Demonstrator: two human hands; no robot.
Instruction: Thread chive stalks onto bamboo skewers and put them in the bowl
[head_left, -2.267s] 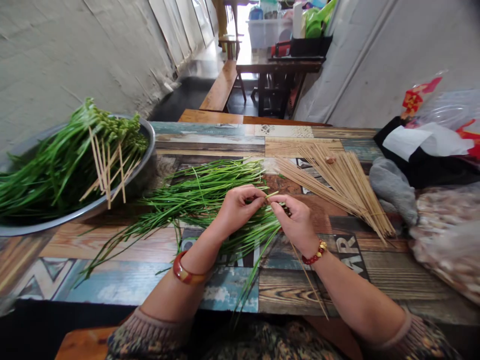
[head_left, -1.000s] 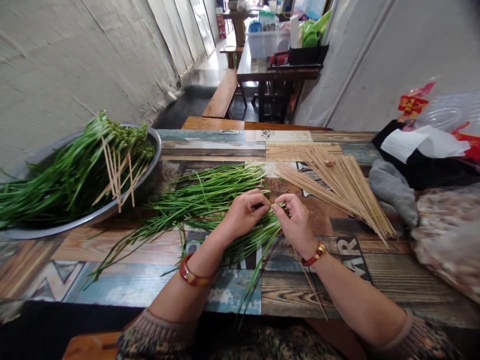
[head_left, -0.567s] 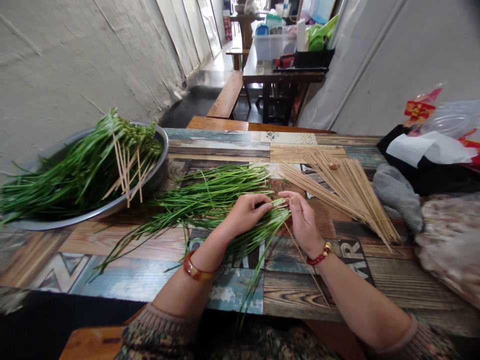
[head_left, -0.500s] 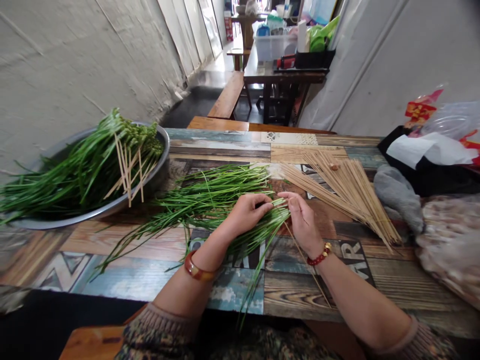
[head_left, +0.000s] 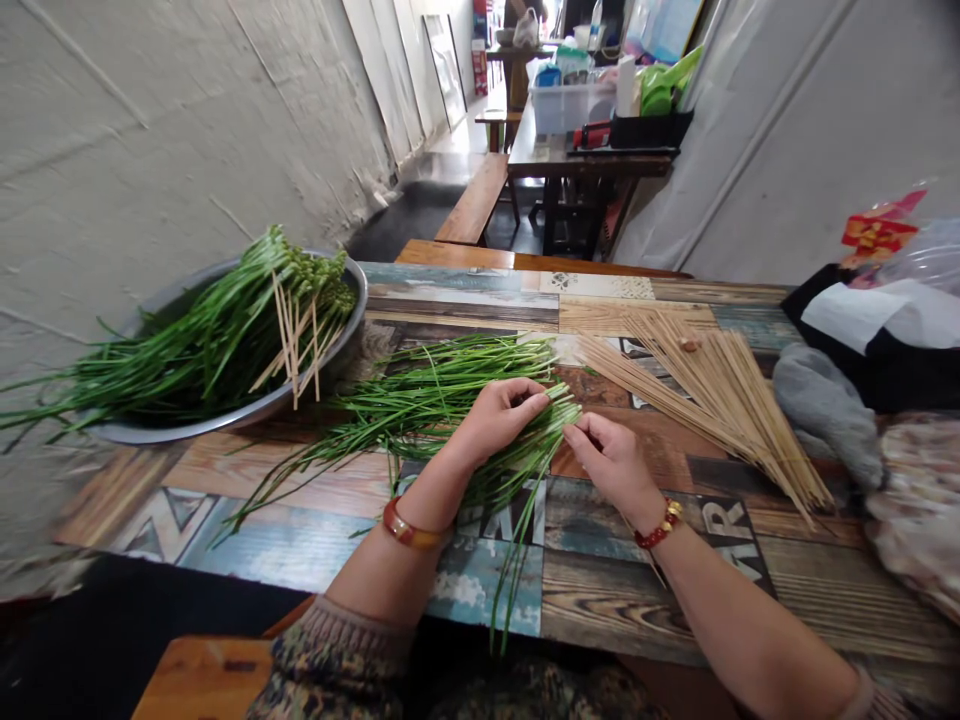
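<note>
My left hand [head_left: 514, 412] is closed round a bunch of garlic chives [head_left: 517, 475], close to their pale cut ends. Beside those ends, my right hand [head_left: 609, 455] pinches a thin bamboo skewer; its shaft is mostly hidden by the hand and shows only in part near the wrist. The skewer's tip, at the stems, cannot be made out. More loose garlic chives [head_left: 450, 370] lie on the table just beyond my left hand, leaves toward the left. A fanned pile of bamboo skewers [head_left: 739, 400] rests to the right.
A metal basin [head_left: 225, 428] at the left holds skewered garlic chives. Along the right side are a grey plastic bag [head_left: 825, 410], a black bag [head_left: 889, 365] and a clear bag of pale food [head_left: 919, 500]. A bench [head_left: 474, 200] and another table [head_left: 592, 165] stand beyond.
My right hand has gone from spread fingers at the stem ends to a pinch slightly lower beside them. The left hand keeps its hold. The whole view has shifted slightly.
</note>
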